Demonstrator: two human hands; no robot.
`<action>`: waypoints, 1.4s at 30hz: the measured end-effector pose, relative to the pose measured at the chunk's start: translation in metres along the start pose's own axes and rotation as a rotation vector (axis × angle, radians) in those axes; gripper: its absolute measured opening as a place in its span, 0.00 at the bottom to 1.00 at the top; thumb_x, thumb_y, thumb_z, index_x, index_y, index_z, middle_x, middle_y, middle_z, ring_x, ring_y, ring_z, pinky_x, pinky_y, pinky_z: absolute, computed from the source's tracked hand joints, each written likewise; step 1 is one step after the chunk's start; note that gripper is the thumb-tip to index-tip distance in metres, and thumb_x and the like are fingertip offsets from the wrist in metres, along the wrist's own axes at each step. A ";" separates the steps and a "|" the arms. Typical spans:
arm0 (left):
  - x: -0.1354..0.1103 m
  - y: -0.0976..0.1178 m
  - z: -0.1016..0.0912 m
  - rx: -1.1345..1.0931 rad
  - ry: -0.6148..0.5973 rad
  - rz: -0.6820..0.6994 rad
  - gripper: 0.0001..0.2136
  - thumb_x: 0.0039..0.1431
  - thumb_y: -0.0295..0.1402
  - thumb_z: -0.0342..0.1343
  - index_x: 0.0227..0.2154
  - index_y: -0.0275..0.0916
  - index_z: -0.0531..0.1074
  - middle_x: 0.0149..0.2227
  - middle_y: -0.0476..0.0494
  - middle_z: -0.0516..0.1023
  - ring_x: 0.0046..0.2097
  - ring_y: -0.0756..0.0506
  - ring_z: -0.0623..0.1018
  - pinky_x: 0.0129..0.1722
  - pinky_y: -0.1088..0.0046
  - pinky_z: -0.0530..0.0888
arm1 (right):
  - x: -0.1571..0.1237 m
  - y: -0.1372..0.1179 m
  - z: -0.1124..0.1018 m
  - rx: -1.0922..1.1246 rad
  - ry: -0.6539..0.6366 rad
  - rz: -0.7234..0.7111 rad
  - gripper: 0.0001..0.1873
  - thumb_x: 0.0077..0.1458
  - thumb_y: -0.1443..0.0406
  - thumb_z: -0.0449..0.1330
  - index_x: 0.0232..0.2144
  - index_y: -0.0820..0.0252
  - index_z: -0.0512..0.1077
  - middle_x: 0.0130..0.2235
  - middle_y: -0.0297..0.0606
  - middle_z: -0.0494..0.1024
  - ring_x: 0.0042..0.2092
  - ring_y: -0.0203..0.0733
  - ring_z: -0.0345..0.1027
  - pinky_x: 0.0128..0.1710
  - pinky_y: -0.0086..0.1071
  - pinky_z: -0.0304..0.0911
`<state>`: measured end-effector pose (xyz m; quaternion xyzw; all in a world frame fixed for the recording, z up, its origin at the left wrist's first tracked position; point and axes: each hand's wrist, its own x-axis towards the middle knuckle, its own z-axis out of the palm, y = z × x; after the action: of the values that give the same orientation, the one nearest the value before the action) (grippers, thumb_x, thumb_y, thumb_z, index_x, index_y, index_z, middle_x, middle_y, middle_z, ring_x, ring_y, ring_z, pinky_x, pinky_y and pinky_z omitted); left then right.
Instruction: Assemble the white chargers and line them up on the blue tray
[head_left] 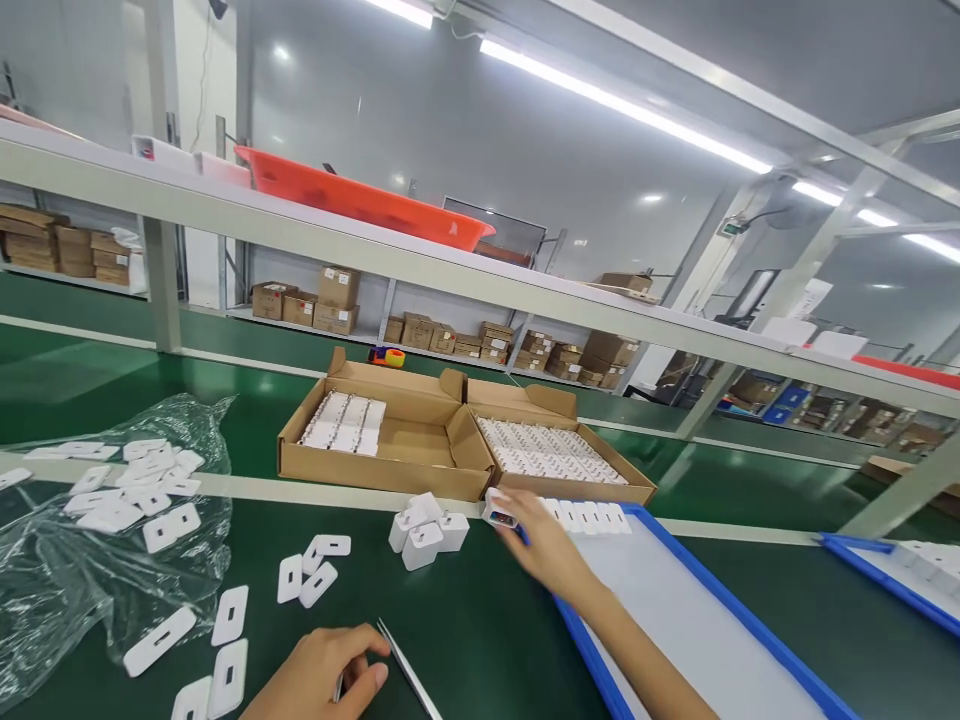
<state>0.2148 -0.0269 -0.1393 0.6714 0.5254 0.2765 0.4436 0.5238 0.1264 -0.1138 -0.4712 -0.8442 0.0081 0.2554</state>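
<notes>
Right cardboard box (592,480) sitting nearly full of white chargers, left box (390,450) holding only 1 small block at its far end. Blue-edged tray (675,620) carrying 1 short row (589,516) along far edge, most of it bare. My right hand (544,545) reaching to tray corner, fingers pinching 1 charger (499,510). Small pile (427,530) waiting beside it. My left hand (319,675) resting curled, gripping tweezers (409,670).

White chargers (426,528) and white plates (315,570) lie on a dark green table (465,620); the tray (675,610) is blue-rimmed, the boxes (390,440) brown, the tub (360,200) orange.
</notes>
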 end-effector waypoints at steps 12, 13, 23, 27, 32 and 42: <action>0.007 -0.018 0.001 -0.008 0.287 0.083 0.23 0.60 0.35 0.47 0.59 0.44 0.58 0.60 0.36 0.62 0.60 0.35 0.65 0.58 0.50 0.65 | 0.061 -0.081 -0.006 0.574 -0.090 0.171 0.18 0.50 0.59 0.59 0.43 0.58 0.62 0.37 0.40 0.71 0.40 0.46 0.68 0.44 0.42 0.65; 0.006 -0.019 0.003 -0.028 0.301 0.078 0.27 0.60 0.36 0.49 0.62 0.45 0.52 0.63 0.36 0.57 0.63 0.34 0.61 0.58 0.47 0.64 | 0.062 -0.093 -0.008 0.667 -0.096 0.199 0.20 0.53 0.55 0.56 0.45 0.57 0.60 0.39 0.40 0.70 0.40 0.44 0.68 0.43 0.40 0.66; 0.008 -0.025 -0.004 -0.234 0.723 0.349 0.14 0.54 0.32 0.56 0.43 0.42 0.62 0.41 0.45 0.73 0.41 0.44 0.77 0.41 0.68 0.75 | 0.004 -0.213 0.075 1.008 -0.447 0.296 0.31 0.55 0.41 0.49 0.35 0.63 0.72 0.28 0.38 0.70 0.26 0.38 0.65 0.25 0.32 0.65; 0.005 -0.019 -0.014 -0.233 0.798 0.273 0.09 0.55 0.31 0.52 0.38 0.42 0.61 0.34 0.51 0.69 0.34 0.49 0.73 0.36 0.72 0.72 | -0.023 -0.198 0.081 0.721 -0.396 0.161 0.21 0.49 0.54 0.64 0.42 0.62 0.74 0.41 0.44 0.72 0.42 0.49 0.65 0.45 0.42 0.63; 0.002 -0.014 -0.015 -0.251 0.694 0.175 0.17 0.53 0.31 0.51 0.46 0.43 0.57 0.34 0.51 0.68 0.30 0.49 0.72 0.32 0.73 0.71 | -0.045 -0.202 0.077 0.208 -0.630 -0.232 0.18 0.55 0.67 0.61 0.50 0.57 0.71 0.52 0.45 0.68 0.52 0.55 0.61 0.51 0.48 0.61; -0.002 -0.009 -0.007 -0.214 0.296 0.079 0.25 0.57 0.33 0.49 0.56 0.45 0.46 0.55 0.39 0.59 0.51 0.42 0.68 0.54 0.61 0.65 | -0.029 -0.163 0.076 0.736 -0.391 0.247 0.04 0.50 0.69 0.56 0.30 0.62 0.71 0.27 0.32 0.66 0.26 0.35 0.60 0.27 0.28 0.58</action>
<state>0.2039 -0.0265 -0.1441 0.5924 0.5258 0.4439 0.4190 0.3741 0.0299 -0.1511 -0.4359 -0.7547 0.4283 0.2386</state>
